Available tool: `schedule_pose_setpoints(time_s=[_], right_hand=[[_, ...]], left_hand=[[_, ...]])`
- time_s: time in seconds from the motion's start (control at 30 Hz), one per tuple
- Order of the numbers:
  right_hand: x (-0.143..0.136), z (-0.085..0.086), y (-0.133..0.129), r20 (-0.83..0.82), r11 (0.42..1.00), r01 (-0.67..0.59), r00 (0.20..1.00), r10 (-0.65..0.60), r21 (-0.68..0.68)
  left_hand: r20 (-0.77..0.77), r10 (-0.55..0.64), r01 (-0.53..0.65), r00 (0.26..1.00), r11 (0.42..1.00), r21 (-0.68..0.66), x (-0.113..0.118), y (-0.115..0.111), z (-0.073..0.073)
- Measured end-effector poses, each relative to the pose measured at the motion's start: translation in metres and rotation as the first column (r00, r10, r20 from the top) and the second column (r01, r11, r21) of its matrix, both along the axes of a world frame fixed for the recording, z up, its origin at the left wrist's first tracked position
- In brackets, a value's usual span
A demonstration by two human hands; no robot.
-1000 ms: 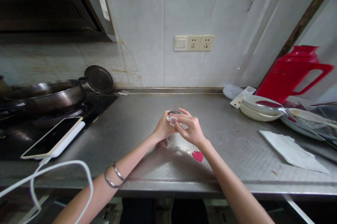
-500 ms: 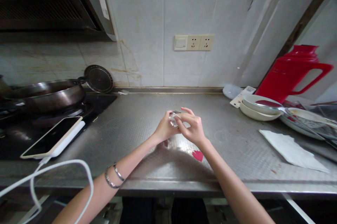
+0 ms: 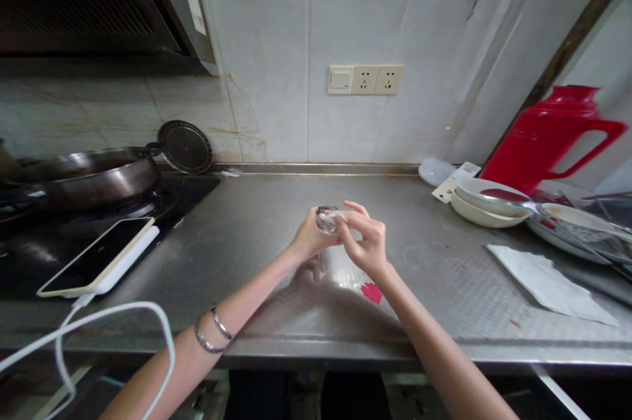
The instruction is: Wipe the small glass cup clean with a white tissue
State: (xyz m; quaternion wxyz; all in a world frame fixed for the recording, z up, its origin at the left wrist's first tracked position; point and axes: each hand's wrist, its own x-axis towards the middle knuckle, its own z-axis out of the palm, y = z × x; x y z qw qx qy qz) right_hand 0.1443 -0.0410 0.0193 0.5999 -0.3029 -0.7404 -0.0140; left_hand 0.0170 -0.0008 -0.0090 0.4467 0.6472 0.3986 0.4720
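Over the middle of the steel counter [image 3: 266, 209], my left hand [image 3: 312, 236] is wrapped round a small clear glass [image 3: 326, 221], its rim facing up towards me. My right hand [image 3: 364, 236] is at the right side of the glass, thumb and forefinger pinched at the rim. A pale, thin bit shows at those fingertips, too small to name for sure. Below my right wrist lies a flat pink-red scrap [image 3: 371, 292] with jagged edges. Part of the glass is hidden by my fingers.
Left, a steel pan [image 3: 93, 176] sits on the black stove, with a phone [image 3: 101, 255] and white cable in front. A round dark lid [image 3: 185, 147] leans on the wall. Right stand a red thermos [image 3: 543, 143], stacked bowls [image 3: 488, 209] and a white napkin [image 3: 548, 282].
My right hand has shifted slightly right, its fingertips drawn back from over the glass. More of the glass's rim and inside shows now. My left hand keeps its hold.
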Motion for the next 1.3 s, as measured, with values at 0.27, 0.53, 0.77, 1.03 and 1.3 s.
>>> schedule_pose_setpoints(time_s=[0.27, 0.53, 0.77, 1.03, 1.3], right_hand=[[-0.002, -0.007, 0.012, -0.069, 0.986, 0.154, 0.985, -0.159, -0.069], [0.0, -0.008, 0.012, -0.073, 0.982, 0.186, 0.98, -0.187, -0.014], [0.003, -0.009, 0.016, 0.009, 0.997, 0.059, 0.998, -0.058, -0.054], [0.004, -0.005, 0.012, -0.102, 0.985, 0.154, 0.982, -0.162, -0.078], [0.004, -0.006, 0.014, -0.01, 0.986, 0.13, 0.991, -0.132, -0.107]], left_hand=[[0.067, 0.099, -0.095, 0.993, 0.994, -0.056, -0.004, -0.006, 0.017], [0.003, 0.111, -0.112, 0.994, 0.993, 0.027, -0.008, 0.004, 0.011], [-0.022, 0.061, -0.058, 0.998, 0.994, 0.096, -0.003, 0.004, 0.002], [-0.083, 0.076, -0.078, 0.994, 0.997, -0.016, -0.008, 0.002, 0.011], [-0.084, 0.064, -0.056, 0.994, 0.995, 0.085, -0.005, 0.003, 0.001]])
